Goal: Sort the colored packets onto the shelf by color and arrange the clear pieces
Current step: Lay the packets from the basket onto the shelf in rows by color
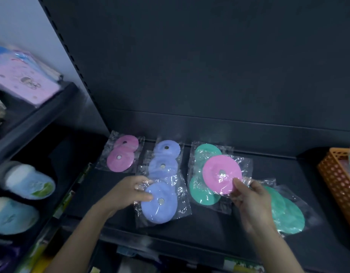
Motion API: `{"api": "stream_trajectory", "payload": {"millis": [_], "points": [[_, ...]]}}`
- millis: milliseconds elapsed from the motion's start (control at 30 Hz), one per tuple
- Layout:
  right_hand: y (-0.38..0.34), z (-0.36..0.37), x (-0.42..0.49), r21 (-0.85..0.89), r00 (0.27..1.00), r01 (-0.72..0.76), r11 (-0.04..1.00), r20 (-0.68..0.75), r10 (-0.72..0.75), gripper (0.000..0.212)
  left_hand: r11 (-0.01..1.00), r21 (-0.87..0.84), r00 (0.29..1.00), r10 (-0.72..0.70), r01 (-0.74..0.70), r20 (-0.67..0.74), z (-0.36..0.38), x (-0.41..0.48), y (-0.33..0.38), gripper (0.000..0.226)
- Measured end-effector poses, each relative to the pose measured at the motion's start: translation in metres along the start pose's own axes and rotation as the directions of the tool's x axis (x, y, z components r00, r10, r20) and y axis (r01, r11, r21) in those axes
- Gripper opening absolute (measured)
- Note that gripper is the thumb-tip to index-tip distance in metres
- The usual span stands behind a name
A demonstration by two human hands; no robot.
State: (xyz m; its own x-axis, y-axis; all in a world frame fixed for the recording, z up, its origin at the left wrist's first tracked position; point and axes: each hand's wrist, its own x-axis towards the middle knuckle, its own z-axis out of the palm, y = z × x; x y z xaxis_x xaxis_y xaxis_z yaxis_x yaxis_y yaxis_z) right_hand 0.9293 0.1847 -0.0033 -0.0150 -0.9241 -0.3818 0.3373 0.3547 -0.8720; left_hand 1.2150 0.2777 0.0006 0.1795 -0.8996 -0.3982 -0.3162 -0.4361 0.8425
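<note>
A dark shelf (pixel 268 168) is seen beneath a dark back panel (pixel 189 66), and the sorted packets are laid out on it. To the left, a side rack (pixel 42 115) is stocked with fluffy blue items (pixel 26 182) below and a pink package (pixel 22 81) above. An orange basket (pixel 335 182) is set at the shelf's right end; its contents are too blurred to be told.

The green packets (pixel 203 196) are spread over the right half of the shelf, some at centre-right and more near the front, partly hidden by the right forearm. The blue packets (pixel 162 166) are lined up from back to front in the middle, each overlapped by the next. The pink packets (pixel 121 154) are placed at the back left, beside the blue row.

The nearest blue packet (pixel 160 201) is gripped at its left edge by the left hand (pixel 130 192), with the thumb pressed on the disc and the fingers curled over the wrap's corner. A single pink packet (pixel 221 172) is held over the green ones by the right hand (pixel 252 205); it is pinched at its lower right edge, the thumb laid on the disc and the fingers hidden behind.
</note>
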Motion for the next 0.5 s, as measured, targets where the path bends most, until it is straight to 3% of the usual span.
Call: {"api": "stream_trajectory", "payload": {"millis": [167,233,300,400,500], "points": [[0.019,0.030,-0.016,-0.029,0.999,-0.025,0.999,-0.024,0.024,0.029,0.976,0.207,0.995,0.084,-0.069,-0.063,-0.010,0.017,-0.020,0.048],[0.025,0.042,-0.022,-0.036,0.999,-0.032,0.999,-0.019,0.031,0.028,0.929,0.349,0.965,0.197,-0.126,-0.175,-0.012,0.016,-0.021,0.045],[0.032,0.055,-0.028,-0.054,0.999,-0.043,0.998,0.003,0.044,0.021,0.900,0.374,0.905,0.334,-0.224,-0.262,-0.015,0.013,-0.018,0.036],[0.044,0.081,-0.039,-0.094,0.993,-0.079,0.992,0.084,0.087,0.015,0.959,0.055,0.923,0.283,-0.278,-0.261,-0.018,0.003,-0.012,0.024],[0.059,0.115,-0.052,-0.247,0.981,-0.089,0.965,0.145,0.128,0.016,0.963,-0.208,0.971,0.132,-0.174,-0.201,-0.023,-0.003,-0.017,0.039]]}}
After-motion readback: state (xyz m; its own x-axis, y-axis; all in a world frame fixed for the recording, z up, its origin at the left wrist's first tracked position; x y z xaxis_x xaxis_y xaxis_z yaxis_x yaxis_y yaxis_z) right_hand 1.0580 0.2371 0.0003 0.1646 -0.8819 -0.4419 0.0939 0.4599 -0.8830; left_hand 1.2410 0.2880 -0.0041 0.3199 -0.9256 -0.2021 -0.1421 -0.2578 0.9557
